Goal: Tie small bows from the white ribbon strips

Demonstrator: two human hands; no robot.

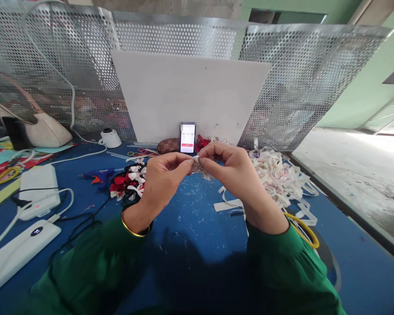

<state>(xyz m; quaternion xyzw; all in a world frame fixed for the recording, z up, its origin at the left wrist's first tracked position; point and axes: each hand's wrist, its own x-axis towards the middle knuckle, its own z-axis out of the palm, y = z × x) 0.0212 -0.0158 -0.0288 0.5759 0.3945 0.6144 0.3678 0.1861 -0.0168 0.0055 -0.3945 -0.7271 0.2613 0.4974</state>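
Note:
Thumb and forefinger of my left hand point(166, 177) pinch one end of a small white strip of fabric point(196, 159). My right hand point(231, 170) pinches its other end, so the fingertips of both hands nearly meet above the blue table point(193, 223). Most of the strip is hidden behind the fingers. Just left of my left hand lies a pile of red, white and black fabric bows point(128, 181). A large heap of white ribbon point(279, 175) is beside my right hand, and a flat white strip point(227, 205) lies below it.
A lit phone point(187, 138) leans on a white board point(190, 96) near a brown checked case point(168, 145). At left are a blue glue gun point(103, 176), a power strip point(39, 190), a white power bank point(22, 251), cables and a handbag point(42, 127). A yellow ring point(305, 229) lies by my right sleeve.

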